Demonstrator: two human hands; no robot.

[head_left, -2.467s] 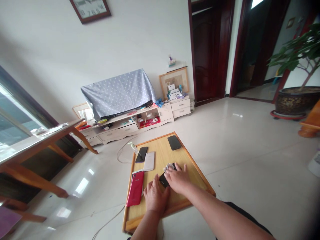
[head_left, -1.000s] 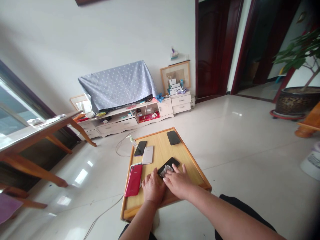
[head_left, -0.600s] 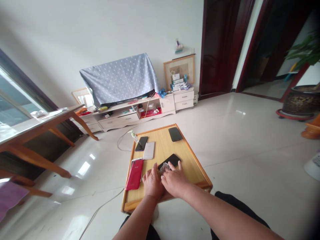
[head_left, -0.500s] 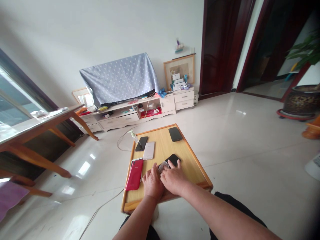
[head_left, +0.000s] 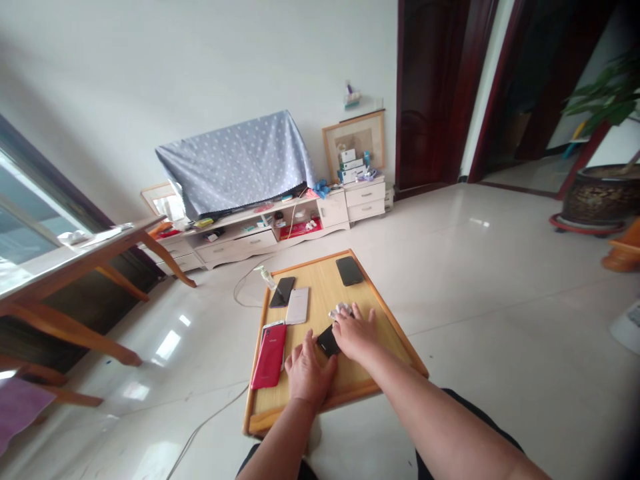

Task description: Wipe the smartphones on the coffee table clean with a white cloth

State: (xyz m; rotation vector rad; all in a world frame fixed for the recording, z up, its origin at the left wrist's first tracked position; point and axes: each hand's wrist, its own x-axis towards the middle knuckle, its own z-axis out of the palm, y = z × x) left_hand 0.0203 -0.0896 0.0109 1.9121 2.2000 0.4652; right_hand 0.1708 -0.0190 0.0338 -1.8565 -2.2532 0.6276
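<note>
A black smartphone (head_left: 327, 341) lies at an angle on the small wooden table (head_left: 370, 333). My left hand (head_left: 306, 373) is at its near end, with thumb and forefinger on either side of the corner and the other fingers spread on the tabletop. Over the phone's far part, my right hand (head_left: 354, 332) presses a crumpled white tissue (head_left: 340, 310) under its fingers. That hand hides much of the screen. Left of my hands, a red phone (head_left: 270, 357) rests partly on top of a white phone (head_left: 274, 326).
Farther back on the table are a pale pink phone (head_left: 298, 307), a black phone (head_left: 283, 292), a dark phone (head_left: 349, 271) and a clear pump bottle (head_left: 266, 277). A raised wooden rim edges the tabletop. A cable (head_left: 210, 412) runs across the floor at left.
My right hand and the tissue have slid away from me toward the phone's far end. The left hand has separated from the right, baring the phone's near end.
</note>
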